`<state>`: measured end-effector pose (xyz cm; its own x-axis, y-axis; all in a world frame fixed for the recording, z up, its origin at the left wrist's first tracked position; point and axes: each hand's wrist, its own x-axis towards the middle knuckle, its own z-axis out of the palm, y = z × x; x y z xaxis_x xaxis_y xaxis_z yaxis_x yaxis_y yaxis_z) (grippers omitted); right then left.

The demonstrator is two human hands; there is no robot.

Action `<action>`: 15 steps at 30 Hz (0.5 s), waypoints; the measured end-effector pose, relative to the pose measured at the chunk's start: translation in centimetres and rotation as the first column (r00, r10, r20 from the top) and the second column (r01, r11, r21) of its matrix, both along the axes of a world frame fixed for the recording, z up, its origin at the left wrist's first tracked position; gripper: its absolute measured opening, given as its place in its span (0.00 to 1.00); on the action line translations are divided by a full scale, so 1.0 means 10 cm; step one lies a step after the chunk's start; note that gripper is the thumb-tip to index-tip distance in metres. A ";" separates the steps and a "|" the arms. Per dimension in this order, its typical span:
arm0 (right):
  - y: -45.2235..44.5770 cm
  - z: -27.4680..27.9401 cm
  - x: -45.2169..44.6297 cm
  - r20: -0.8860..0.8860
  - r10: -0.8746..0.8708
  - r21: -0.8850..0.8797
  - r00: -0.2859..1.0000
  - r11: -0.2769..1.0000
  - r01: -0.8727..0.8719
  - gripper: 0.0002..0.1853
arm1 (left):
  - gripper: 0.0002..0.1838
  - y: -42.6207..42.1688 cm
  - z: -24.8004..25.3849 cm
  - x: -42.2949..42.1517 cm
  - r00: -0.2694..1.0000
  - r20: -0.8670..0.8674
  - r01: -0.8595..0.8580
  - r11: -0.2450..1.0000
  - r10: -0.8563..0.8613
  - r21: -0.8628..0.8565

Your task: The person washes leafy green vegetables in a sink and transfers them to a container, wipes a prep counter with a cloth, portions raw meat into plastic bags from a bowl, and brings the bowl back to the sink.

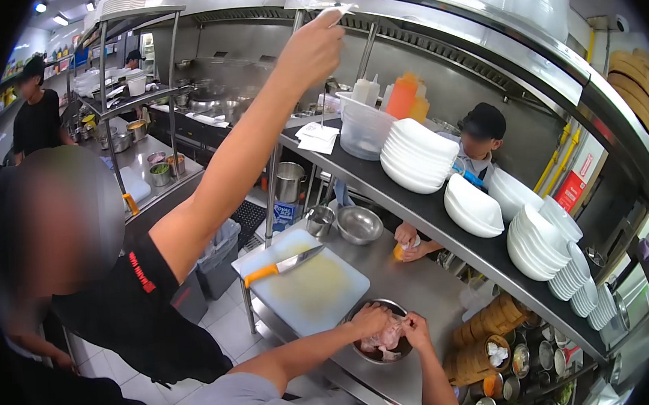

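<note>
Left hand [370, 319] palm-down on raw meat [387, 337], fingers' closure unclear, right hand [416, 331] angled inward, fingers pinching meat

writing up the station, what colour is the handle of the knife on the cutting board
The knife handle is orange, and shows best in the head view.

I watch through one wide, round-edged view from the person's head, facing forward and down over the worktop [424, 274]. The left hand [370, 320] and right hand [418, 331] sit fairly near, low in my picture, while the shelf [383, 176] slants across the right and the kitchen recedes at upper left.
</note>
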<state>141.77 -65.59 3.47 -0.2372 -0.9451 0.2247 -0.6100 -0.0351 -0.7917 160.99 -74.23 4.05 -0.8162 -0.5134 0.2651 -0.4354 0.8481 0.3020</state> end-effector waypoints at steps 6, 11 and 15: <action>-0.08 -0.31 -0.02 -0.031 0.154 0.032 0.988 0.988 -0.153 0.03 | 0.16 -0.03 0.03 0.06 0.990 0.115 0.085 0.994 -0.078 -0.062; -0.09 -0.35 0.09 -0.106 0.009 0.014 0.994 1.000 -0.008 0.06 | 0.16 -0.14 -0.43 0.18 0.998 -0.019 0.067 0.998 -0.067 -0.021; -0.15 -0.18 0.13 0.193 -0.004 -0.048 0.981 0.999 0.014 0.06 | 0.25 -0.10 -0.48 0.30 0.995 0.074 0.057 0.984 -0.070 0.170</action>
